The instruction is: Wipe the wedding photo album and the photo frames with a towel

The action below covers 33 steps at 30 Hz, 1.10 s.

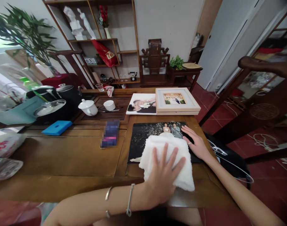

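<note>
My left hand (163, 175), with two silver bracelets on its wrist, lies flat on a white cloth (148, 150). Its fingers are spread and press the cloth down. Beneath is a dark photo panel (143, 133) showing a couple, its lower right part covered by the cloth. My right hand (196, 144), wearing a ring, rests along the panel's right edge with fingers stretched out and holding nothing.
Behind the panel lie a white-edged photo (137, 110) and stacked wooden frames (178, 110). A phone (110, 133), a blue block (56, 127), a lidded white cup (88, 107) and a small white cup (109, 105) are left. A wooden chair (258, 97) stands right.
</note>
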Each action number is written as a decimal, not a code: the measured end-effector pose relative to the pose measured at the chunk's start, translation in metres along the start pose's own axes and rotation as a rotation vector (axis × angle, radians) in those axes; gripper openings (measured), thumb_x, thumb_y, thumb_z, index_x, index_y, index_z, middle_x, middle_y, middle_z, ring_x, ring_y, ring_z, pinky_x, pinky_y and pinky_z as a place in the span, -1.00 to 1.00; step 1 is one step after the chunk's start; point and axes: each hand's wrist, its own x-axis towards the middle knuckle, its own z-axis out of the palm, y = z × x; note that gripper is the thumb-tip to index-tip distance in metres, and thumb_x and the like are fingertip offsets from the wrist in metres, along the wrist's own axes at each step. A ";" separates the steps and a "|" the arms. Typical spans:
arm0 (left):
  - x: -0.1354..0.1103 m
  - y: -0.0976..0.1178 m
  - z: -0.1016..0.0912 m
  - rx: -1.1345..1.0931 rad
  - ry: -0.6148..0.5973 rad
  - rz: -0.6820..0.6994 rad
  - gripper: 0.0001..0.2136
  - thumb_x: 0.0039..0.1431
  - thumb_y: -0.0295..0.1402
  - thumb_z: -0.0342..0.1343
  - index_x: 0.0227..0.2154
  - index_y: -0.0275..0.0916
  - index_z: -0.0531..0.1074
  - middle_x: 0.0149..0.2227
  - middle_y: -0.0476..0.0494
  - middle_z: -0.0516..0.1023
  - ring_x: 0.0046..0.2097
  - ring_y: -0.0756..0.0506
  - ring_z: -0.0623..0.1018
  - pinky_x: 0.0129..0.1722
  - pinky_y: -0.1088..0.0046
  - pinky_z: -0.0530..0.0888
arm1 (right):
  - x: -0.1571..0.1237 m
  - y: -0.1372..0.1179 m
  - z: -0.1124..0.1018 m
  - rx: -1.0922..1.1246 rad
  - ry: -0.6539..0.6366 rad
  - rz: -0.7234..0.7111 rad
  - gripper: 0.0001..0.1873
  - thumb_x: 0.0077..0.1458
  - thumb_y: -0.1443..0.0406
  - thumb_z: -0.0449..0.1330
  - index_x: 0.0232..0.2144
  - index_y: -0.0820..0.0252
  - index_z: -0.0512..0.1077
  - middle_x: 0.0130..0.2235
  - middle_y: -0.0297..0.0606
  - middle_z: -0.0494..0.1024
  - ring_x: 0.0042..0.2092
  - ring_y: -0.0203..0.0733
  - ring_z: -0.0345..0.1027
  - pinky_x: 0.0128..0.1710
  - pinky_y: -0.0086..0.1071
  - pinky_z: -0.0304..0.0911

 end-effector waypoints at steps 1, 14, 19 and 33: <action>0.000 -0.001 0.000 -0.002 -0.006 0.016 -0.20 0.23 -0.07 0.01 0.41 -0.07 -0.27 0.44 -0.19 -0.40 0.40 -0.52 -0.30 0.20 -0.44 -0.07 | 0.000 0.000 0.000 0.003 -0.001 -0.001 -0.56 0.25 0.06 0.08 0.11 0.02 0.43 0.22 -0.15 0.41 0.31 0.03 0.17 0.32 0.09 0.05; 0.105 -0.073 -0.004 0.047 -0.006 -0.085 -0.25 0.23 -0.20 0.11 0.40 -0.07 -0.11 0.44 -0.20 -0.23 0.40 -0.53 -0.20 0.18 -0.43 0.03 | 0.000 0.001 0.002 -0.013 0.009 -0.014 -0.58 0.25 0.12 0.08 0.11 0.05 0.43 0.20 -0.14 0.44 0.30 0.03 0.20 0.31 0.09 0.08; 0.074 -0.038 0.003 0.108 0.058 -0.113 -0.23 0.21 -0.19 0.12 0.40 -0.13 -0.11 0.44 -0.26 -0.23 0.39 -0.55 -0.14 0.22 -0.37 0.06 | 0.001 0.003 0.001 -0.002 -0.008 -0.008 -0.57 0.25 0.12 0.06 0.10 0.06 0.45 0.22 -0.12 0.42 0.30 0.07 0.18 0.31 0.11 0.06; 0.069 0.004 0.001 0.372 0.091 -0.235 -0.23 0.19 -0.08 0.14 0.37 -0.28 0.03 0.34 -0.49 0.11 0.24 -0.61 0.29 0.03 -0.18 0.43 | 0.001 0.007 0.001 0.001 -0.012 -0.022 -0.54 0.24 0.14 0.05 0.13 0.11 0.42 0.24 -0.08 0.39 0.32 0.05 0.16 0.32 0.11 0.04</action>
